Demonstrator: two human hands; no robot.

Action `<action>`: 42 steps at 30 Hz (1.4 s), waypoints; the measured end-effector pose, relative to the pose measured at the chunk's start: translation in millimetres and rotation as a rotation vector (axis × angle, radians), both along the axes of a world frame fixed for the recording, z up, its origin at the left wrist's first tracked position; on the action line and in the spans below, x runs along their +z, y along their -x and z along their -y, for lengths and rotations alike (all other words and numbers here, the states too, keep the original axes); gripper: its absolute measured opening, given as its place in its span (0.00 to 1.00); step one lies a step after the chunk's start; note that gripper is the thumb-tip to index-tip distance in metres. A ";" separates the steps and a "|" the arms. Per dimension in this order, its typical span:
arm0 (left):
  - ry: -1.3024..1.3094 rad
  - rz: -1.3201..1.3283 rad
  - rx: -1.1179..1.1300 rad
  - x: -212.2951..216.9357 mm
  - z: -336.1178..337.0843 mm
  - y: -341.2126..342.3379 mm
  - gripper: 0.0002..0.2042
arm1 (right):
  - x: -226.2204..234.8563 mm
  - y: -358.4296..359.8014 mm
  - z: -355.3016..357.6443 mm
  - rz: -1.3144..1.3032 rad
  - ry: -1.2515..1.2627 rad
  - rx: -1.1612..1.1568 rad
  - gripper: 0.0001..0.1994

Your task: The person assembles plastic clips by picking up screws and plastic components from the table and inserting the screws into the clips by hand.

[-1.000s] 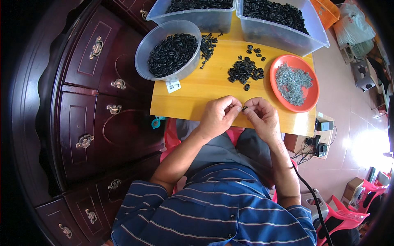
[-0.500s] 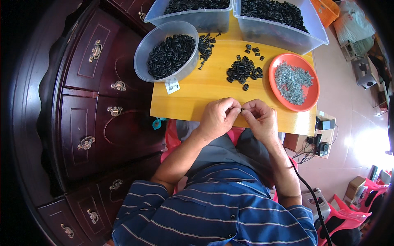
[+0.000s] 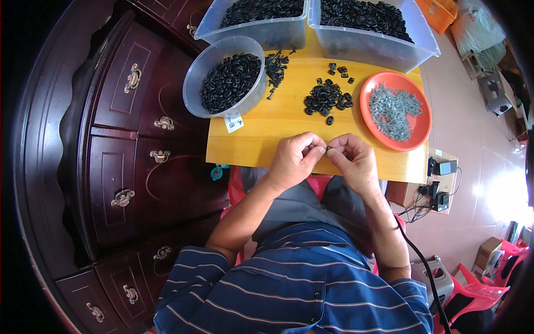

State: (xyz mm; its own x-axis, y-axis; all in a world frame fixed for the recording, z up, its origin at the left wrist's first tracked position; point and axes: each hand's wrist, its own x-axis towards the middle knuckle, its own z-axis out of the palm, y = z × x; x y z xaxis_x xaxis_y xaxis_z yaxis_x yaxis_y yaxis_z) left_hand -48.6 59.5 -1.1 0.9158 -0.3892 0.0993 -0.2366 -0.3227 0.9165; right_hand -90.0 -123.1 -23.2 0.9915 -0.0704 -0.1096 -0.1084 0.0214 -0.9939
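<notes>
Close together over the table's near edge, my left hand (image 3: 300, 157) and my right hand (image 3: 352, 160) pinch a tiny black part (image 3: 328, 148) between their fingertips. The fingers hide most of it, and whether a pin is in it I cannot make out. Just beyond lies a loose pile of small black oval pieces (image 3: 324, 99), with a few squarish black pieces (image 3: 343, 70) behind it. To the right, an orange-red plate (image 3: 374, 127) holds many small silvery metal pins (image 3: 394, 114).
A round clear tub (image 3: 192, 92) of black oval pieces stands at the left, beside scattered black screw-like parts (image 3: 274, 69). Two clear bins (image 3: 356, 47) of black pieces line the table's (image 3: 261, 142) back. A dark wooden cabinet (image 3: 114, 167) is close at left; pink chairs (image 3: 473, 292) stand at lower right.
The view has shifted slightly, so the table's things appear a little further left. Both hands stay together at the small black part, with hardly any movement.
</notes>
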 end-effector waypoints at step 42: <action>-0.503 0.522 -0.025 -21.0 13.0 -18.3 0.05 | 12.1 -8.2 24.8 0.021 -0.312 -0.111 0.07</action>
State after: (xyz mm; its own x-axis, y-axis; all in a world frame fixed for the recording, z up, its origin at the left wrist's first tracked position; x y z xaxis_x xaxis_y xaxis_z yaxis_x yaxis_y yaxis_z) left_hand -30.3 46.5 -22.2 0.7880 -0.5231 0.3247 -0.6156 -0.6646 0.4235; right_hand -81.8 -147.9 -11.1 0.9820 -0.1442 -0.1221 -0.0675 0.3356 -0.9396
